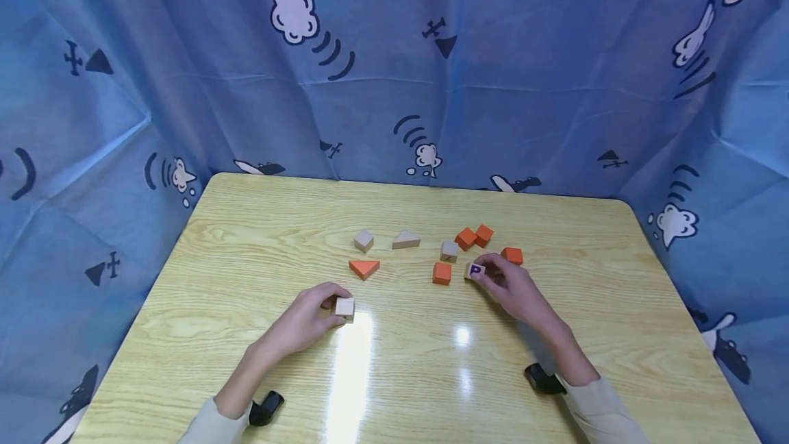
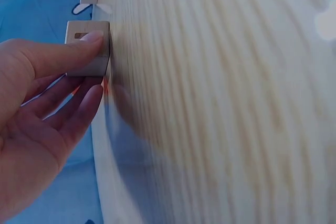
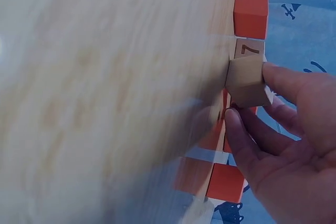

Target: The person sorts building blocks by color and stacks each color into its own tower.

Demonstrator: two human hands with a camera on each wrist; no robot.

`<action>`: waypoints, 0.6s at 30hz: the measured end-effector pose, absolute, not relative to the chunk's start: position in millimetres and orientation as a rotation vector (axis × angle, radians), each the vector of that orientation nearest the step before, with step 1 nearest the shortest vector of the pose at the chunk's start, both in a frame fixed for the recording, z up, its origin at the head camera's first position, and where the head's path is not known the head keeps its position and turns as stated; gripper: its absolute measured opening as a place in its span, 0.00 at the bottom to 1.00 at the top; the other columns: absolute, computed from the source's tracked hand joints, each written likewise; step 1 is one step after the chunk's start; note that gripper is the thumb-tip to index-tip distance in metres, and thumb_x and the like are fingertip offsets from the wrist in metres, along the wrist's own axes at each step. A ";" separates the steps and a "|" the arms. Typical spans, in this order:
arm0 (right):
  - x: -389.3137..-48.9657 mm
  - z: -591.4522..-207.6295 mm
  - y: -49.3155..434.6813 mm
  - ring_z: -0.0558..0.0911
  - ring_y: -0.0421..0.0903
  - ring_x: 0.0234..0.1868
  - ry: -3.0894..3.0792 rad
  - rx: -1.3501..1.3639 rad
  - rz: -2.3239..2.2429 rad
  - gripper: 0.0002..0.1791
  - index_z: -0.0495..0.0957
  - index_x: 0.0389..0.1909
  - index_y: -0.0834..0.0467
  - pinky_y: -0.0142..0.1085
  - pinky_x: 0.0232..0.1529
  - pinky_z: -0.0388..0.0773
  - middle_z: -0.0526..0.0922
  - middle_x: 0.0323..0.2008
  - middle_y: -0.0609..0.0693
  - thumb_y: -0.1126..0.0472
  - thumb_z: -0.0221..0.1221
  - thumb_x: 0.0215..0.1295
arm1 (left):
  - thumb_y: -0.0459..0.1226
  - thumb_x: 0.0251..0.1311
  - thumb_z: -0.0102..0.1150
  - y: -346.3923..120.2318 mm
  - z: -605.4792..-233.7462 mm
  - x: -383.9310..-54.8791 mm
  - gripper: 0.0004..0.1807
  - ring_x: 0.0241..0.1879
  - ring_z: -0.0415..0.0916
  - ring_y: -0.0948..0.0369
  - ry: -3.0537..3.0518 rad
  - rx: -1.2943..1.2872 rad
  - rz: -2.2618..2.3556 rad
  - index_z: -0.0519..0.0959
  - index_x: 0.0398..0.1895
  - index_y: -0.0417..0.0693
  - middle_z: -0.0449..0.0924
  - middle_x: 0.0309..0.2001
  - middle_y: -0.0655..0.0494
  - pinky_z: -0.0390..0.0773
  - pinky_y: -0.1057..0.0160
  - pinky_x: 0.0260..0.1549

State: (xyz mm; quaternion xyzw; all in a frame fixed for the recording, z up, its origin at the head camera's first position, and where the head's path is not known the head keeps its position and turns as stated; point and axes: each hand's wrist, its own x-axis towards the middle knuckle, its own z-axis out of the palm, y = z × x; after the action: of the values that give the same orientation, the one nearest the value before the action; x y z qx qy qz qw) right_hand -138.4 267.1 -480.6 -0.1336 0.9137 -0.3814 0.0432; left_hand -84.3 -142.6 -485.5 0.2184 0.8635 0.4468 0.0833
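My left hand (image 1: 308, 317) pinches a pale wooden cube (image 1: 344, 308) between thumb and fingers near the middle of the table. Its side carries a dark mark, partly under the thumb, in the left wrist view (image 2: 86, 66). Over on the right, my right hand (image 1: 514, 293) has its fingertips around a wooden cube (image 1: 474, 270) with a purple letter P on its upper face. In the right wrist view this cube (image 3: 245, 82) shows a plain side. Just left of it is an orange cube (image 1: 441, 273); behind stands a wooden cube marked 7 (image 1: 449, 251).
Two orange cubes (image 1: 466, 238) lie together farther back, and another orange cube (image 1: 512, 255) is beside the right hand. A pale cube (image 1: 364, 241), a pale triangular block (image 1: 406, 239) and an orange triangular block (image 1: 364, 268) lie behind the left hand. Blue patterned cloth (image 1: 382, 88) surrounds the table.
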 end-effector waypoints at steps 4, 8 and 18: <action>-135.9 -480.8 267.1 0.84 0.53 0.49 2.791 -0.426 -1.185 0.16 0.77 0.57 0.62 0.48 0.51 0.83 0.83 0.49 0.57 0.62 0.64 0.72 | 0.26 0.58 0.71 -146.8 -485.5 -83.9 0.22 0.47 0.80 0.58 2.585 0.645 1.316 0.80 0.56 0.41 0.83 0.51 0.53 0.83 0.57 0.46; -132.2 -480.7 266.3 0.83 0.53 0.48 2.813 -0.416 -1.159 0.22 0.78 0.60 0.66 0.47 0.51 0.84 0.81 0.51 0.60 0.65 0.68 0.67 | 0.27 0.58 0.72 -149.3 -484.9 -83.6 0.22 0.49 0.79 0.57 2.591 0.646 1.311 0.80 0.56 0.41 0.83 0.51 0.52 0.82 0.55 0.48; -118.2 -480.4 257.3 0.78 0.45 0.36 2.819 -0.455 -1.160 0.21 0.80 0.54 0.63 0.39 0.42 0.85 0.81 0.45 0.55 0.67 0.72 0.61 | 0.27 0.58 0.71 -151.0 -485.9 -84.1 0.21 0.46 0.80 0.56 2.584 0.676 1.326 0.80 0.55 0.39 0.83 0.48 0.52 0.83 0.57 0.46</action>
State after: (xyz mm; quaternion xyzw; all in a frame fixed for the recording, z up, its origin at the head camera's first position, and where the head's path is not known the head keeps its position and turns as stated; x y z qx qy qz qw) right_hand -118.2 257.3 -480.4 -0.1477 0.9142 -0.3763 0.0295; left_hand -84.1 -151.0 -485.9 0.2259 0.8638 0.4433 0.0798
